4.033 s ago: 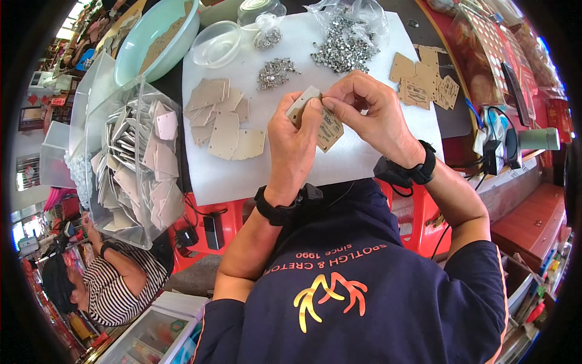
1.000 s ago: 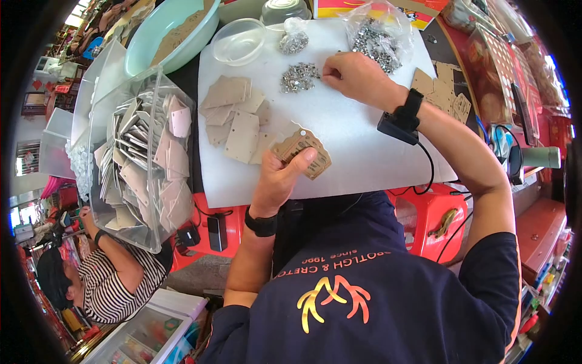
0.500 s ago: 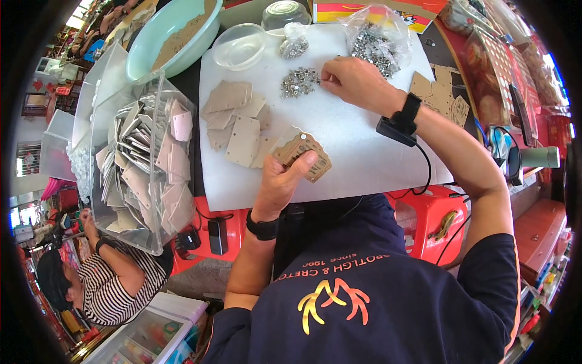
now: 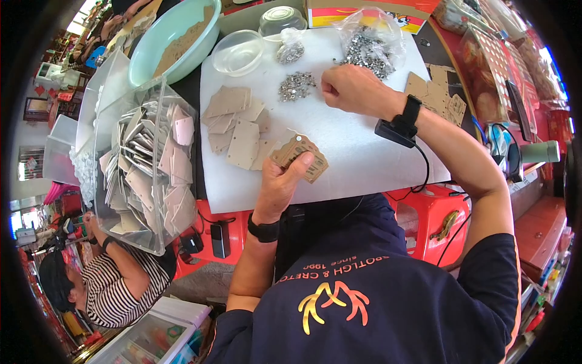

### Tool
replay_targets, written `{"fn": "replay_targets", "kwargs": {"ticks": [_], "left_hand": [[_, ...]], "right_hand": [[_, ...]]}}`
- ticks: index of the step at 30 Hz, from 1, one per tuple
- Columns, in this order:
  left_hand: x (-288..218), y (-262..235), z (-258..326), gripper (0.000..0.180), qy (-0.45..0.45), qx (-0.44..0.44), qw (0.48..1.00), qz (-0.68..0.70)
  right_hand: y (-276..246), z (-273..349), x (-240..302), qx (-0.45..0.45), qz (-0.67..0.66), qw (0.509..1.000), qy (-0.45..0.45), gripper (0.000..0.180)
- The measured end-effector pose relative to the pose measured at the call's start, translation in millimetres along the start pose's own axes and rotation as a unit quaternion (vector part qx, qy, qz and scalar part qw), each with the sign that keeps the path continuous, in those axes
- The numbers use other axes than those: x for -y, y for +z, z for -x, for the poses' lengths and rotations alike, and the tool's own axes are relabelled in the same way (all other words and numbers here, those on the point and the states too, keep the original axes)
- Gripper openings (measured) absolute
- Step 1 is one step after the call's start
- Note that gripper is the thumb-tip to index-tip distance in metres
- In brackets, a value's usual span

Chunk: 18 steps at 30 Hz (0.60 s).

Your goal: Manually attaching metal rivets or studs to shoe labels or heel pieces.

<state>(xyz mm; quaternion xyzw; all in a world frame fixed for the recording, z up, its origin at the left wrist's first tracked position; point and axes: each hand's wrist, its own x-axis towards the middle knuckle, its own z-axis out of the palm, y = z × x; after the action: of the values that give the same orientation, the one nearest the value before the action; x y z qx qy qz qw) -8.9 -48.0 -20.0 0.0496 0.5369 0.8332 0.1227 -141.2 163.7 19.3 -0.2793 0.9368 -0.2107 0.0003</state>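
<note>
The two hands are well apart over the white surface (image 4: 370,151). The left hand (image 4: 280,182), near the middle of the near edge, is clamped on a brown printed card (image 4: 310,159), thumb laid across the printed face. The card is tilted, its outline is notched, and a pale round spot shows by its far side; whether this is a hole or a fitting cannot be told.

The right hand (image 4: 342,88) is toward the far edge, fingers curled in and knuckles up. Its fingertips are hidden, so whether it grips anything cannot be determined. It is just beside a small heap of metal pieces (image 4: 296,87).

Near the far right corner, an opened plastic bag (image 4: 391,33) has further metal pieces in and around it. A small bag of metal pieces (image 4: 291,53) and a clear round bowl (image 4: 237,54) are placed toward the far left corner. Grey blank cards (image 4: 244,141) overlap in a loose pile along the left edge. Brown cards (image 4: 438,94) lie at the right edge. Beyond the left edge are a clear bin (image 4: 150,244) filled with similar grey cards and a pale green basin (image 4: 200,53).
</note>
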Motion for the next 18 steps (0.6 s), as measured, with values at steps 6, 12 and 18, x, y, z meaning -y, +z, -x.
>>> {"fn": "replay_targets", "kwargs": {"ticks": [6,12,18], "left_hand": [[-3,5,3,0.018,0.000,-0.033,0.998,0.052],[-9,14,3,0.019,-0.008,-0.051,0.994,0.091],[-23,24,-4,0.020,0.012,-0.052,0.993,0.103]], "right_hand": [[-8,13,5,0.146,-0.059,0.985,-0.072,0.010],[2,36,16,0.071,-0.028,0.991,-0.114,0.016],[5,40,20,0.070,-0.006,0.997,-0.029,0.024]]}}
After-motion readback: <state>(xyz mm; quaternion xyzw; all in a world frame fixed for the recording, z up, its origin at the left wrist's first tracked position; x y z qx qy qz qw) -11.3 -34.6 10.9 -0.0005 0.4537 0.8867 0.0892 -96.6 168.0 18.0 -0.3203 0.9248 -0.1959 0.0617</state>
